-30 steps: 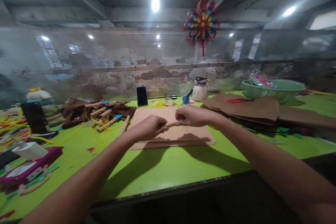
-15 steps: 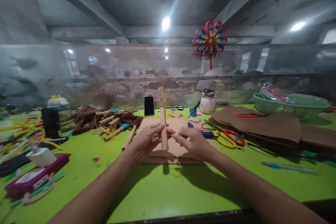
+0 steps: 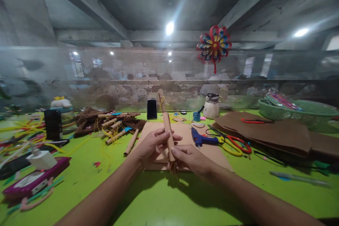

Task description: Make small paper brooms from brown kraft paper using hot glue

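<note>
My left hand (image 3: 153, 144) is wrapped round the middle of a brown rolled paper stick (image 3: 166, 122) that stands nearly upright, with yellow strands at its top. My right hand (image 3: 190, 159) grips the lower end of the same stick, fingers closed. Both hands hover over a stack of brown cardboard sheets (image 3: 185, 132) lying on the green table (image 3: 169, 197).
A blue glue gun (image 3: 202, 139) and red and yellow scissors (image 3: 234, 144) lie right of the hands. More rolled sticks and yellow strips (image 3: 116, 127) are piled to the left. A phone (image 3: 152, 109), a white pot (image 3: 211, 106), brown paper (image 3: 270, 129) and a green basket (image 3: 299, 109) sit behind.
The stick went from lying level between my hands to standing upright. My right hand moved from beside it to gripping its lower end. The view tilted down a little.
</note>
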The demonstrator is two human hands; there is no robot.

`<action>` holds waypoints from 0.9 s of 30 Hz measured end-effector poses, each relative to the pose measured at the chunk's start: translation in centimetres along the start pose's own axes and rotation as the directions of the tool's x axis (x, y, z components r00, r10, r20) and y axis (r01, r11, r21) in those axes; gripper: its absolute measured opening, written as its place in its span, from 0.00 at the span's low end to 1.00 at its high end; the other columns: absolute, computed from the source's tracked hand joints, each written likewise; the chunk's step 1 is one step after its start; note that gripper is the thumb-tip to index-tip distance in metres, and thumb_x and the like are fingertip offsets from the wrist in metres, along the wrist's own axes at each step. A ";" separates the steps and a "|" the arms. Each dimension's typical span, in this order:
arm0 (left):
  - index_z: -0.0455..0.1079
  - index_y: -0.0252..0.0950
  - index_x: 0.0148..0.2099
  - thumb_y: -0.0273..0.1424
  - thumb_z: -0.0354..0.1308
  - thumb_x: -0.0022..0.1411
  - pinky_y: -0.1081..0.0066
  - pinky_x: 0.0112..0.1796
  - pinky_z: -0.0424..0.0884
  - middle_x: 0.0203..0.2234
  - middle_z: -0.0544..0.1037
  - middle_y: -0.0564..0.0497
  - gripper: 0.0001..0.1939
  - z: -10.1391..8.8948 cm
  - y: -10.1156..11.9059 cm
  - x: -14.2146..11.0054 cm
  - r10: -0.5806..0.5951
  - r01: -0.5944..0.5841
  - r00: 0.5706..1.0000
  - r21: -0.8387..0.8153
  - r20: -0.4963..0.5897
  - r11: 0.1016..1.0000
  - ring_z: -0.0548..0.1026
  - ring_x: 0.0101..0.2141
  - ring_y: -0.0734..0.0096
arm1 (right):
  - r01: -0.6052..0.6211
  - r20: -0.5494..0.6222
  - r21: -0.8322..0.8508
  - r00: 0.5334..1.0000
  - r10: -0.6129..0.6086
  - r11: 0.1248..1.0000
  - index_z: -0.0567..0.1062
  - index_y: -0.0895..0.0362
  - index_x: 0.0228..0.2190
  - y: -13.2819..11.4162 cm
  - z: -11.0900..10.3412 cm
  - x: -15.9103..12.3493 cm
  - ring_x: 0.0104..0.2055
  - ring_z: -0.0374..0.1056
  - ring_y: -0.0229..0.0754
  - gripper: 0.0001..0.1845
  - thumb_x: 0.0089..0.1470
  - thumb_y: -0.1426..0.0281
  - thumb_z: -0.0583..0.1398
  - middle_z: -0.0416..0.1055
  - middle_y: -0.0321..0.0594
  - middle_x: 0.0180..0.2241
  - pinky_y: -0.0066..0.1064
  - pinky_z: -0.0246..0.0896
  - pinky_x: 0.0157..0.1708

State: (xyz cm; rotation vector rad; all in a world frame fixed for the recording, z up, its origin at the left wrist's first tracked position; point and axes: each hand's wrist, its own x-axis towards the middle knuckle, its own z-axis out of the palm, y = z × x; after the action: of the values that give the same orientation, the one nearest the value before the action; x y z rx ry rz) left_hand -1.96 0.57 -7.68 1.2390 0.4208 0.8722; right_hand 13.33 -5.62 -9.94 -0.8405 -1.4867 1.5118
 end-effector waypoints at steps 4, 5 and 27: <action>0.68 0.30 0.39 0.32 0.60 0.56 0.67 0.38 0.70 0.36 0.78 0.40 0.11 0.1 -0.3 0.0 0.008 -0.008 1.000 0.011 -0.018 1.000 0.76 0.34 0.65 | -0.005 -0.004 0.024 1.000 0.005 1.000 0.68 0.61 0.25 0.2 -0.1 0.1 0.23 0.64 0.34 0.22 0.47 0.52 0.60 0.70 0.41 0.25 0.29 0.58 0.28; 0.69 0.29 0.39 0.31 0.60 0.56 0.67 0.38 0.70 0.36 0.78 0.40 0.11 0.1 -0.3 0.0 0.011 -0.011 1.000 0.014 -0.019 1.000 0.76 0.34 0.66 | -0.002 -0.001 0.026 1.000 0.002 1.000 0.68 0.61 0.25 0.3 -0.2 0.2 0.23 0.65 0.34 0.22 0.48 0.53 0.60 0.70 0.41 0.25 0.29 0.58 0.27; 0.64 0.28 0.43 0.23 0.52 0.61 0.60 0.40 0.73 0.31 0.76 0.43 0.07 -0.7 0.1 0.8 0.004 -0.021 0.992 -0.129 -0.127 0.991 0.77 0.36 0.60 | 0.035 -0.150 -0.728 0.966 -0.210 0.684 0.70 0.61 0.18 -2.3 -4.7 -0.2 0.18 0.59 0.32 0.21 0.52 0.59 0.55 0.66 0.37 0.16 0.24 0.52 0.20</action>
State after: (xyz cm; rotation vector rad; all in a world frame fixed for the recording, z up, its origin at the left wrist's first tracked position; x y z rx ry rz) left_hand -2.03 1.61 -7.68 1.0708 0.4506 0.9774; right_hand 17.88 -3.90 -8.01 -1.2810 -1.9416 0.6494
